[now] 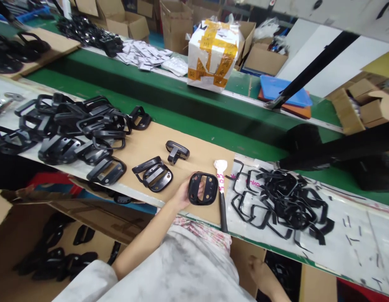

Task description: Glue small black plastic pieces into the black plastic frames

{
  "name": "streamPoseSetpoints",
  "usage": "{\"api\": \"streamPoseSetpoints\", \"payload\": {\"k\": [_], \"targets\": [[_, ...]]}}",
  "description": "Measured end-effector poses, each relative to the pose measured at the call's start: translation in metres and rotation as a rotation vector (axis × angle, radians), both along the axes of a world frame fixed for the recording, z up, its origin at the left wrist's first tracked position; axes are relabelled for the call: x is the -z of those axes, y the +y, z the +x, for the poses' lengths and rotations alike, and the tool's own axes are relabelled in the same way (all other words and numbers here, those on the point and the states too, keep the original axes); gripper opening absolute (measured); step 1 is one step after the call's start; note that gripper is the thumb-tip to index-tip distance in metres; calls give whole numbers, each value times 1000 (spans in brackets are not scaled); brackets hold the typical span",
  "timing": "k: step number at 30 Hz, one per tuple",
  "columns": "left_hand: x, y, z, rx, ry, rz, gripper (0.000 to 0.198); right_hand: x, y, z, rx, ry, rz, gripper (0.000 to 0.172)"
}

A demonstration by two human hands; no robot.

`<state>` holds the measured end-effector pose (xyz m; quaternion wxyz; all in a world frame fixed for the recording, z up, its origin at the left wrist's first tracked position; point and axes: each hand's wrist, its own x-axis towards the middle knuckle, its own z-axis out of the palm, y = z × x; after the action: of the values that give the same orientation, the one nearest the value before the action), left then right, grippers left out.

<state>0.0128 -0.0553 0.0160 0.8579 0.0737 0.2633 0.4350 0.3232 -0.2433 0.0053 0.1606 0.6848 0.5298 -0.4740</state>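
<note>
1. Holding the black frame (210, 188) looks steadiest by its side: the left hand (183, 195) grasps its left edge above the cardboard sheet (140, 144) on the desk (334, 256), partly showing through the slot.
2. A firm but gentle grip should stop the frame from slipping or twisting.
3. The right hand (257, 268) hangs low near the box (318, 282), curled; whether it carries anything, I cannot tell.
4. The hammer (223, 207) lies just right of the frame, so any turn calls for care.
5. Level handling should avoid scuffs against nearby black parts (161, 178).
</note>
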Motion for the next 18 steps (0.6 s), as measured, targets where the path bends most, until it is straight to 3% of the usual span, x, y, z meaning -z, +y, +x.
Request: {"api": "streamPoseSetpoints", "payload": {"k": [3,4,6,7,9,12,15,18], "targets": [[-10,-2,3,-114,36,-37,38,-30,20,-14,46,265,-165,27],[-14,-2,3,-143,53,-38,38,-45,28,-21,69,497,-222,27],[-23,-3,5,-164,90,-14,37,-73,52,-39,84,809,-139,36],[-28,-4,5,-166,116,7,36,-82,66,-50,111,863,15,39],[-41,-6,7,-170,187,54,36,-90,96,-73,261,800,481,40],[-57,-11,10,-171,294,103,40,-82,137,-108,411,711,1049,20],[-63,-19,11,-141,344,106,43,-72,160,-131,339,648,1326,17],[-58,-24,9,-126,358,51,43,-71,170,-135,224,715,1333,5]]}}
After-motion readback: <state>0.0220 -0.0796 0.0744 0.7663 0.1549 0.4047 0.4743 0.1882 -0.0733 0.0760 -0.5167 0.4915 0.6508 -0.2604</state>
